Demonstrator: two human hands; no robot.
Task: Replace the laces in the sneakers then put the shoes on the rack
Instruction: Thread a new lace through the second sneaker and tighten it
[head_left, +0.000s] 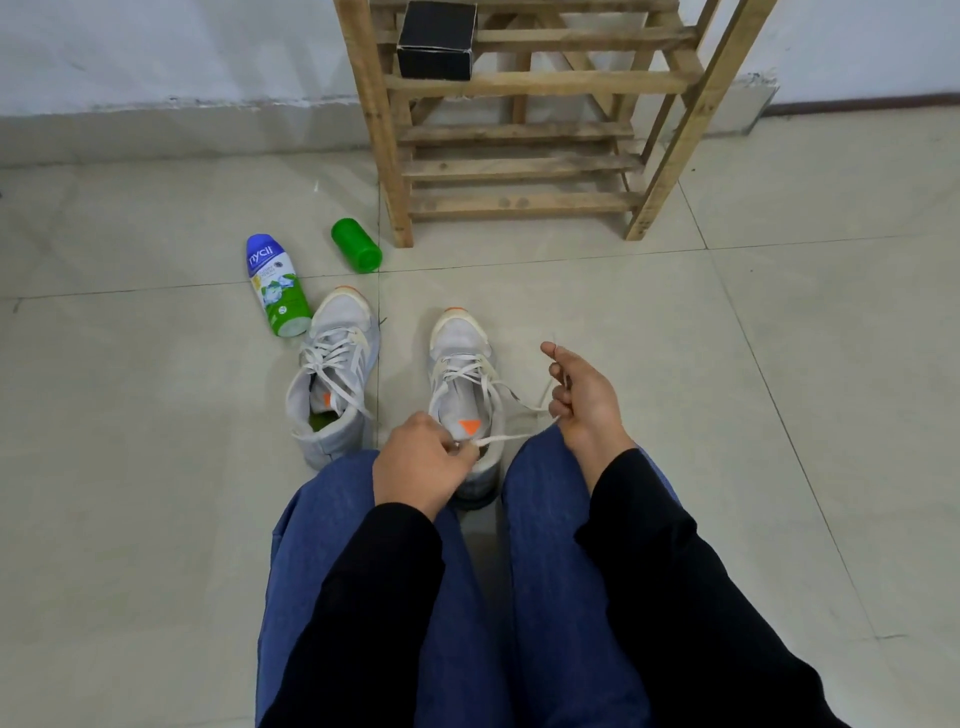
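Note:
Two grey-white sneakers with orange toe tips stand on the tiled floor, toes pointing away from me. The left sneaker (335, 374) is laced, its lace ends trailing loose. The right sneaker (464, 364) sits between my knees with its white lace (506, 438) pulled out sideways. My left hand (421, 462) pinches one end of that lace over the shoe's opening. My right hand (584, 400) grips the other end, raised to the right of the shoe. The wooden rack (519, 166) stands ahead against the wall.
A blue, white and green powder bottle (274, 286) lies beside the left sneaker's toe. A green bottle (356, 245) lies near the rack's left leg. A black box (436, 41) sits on an upper rack shelf. My blue-trousered legs fill the foreground.

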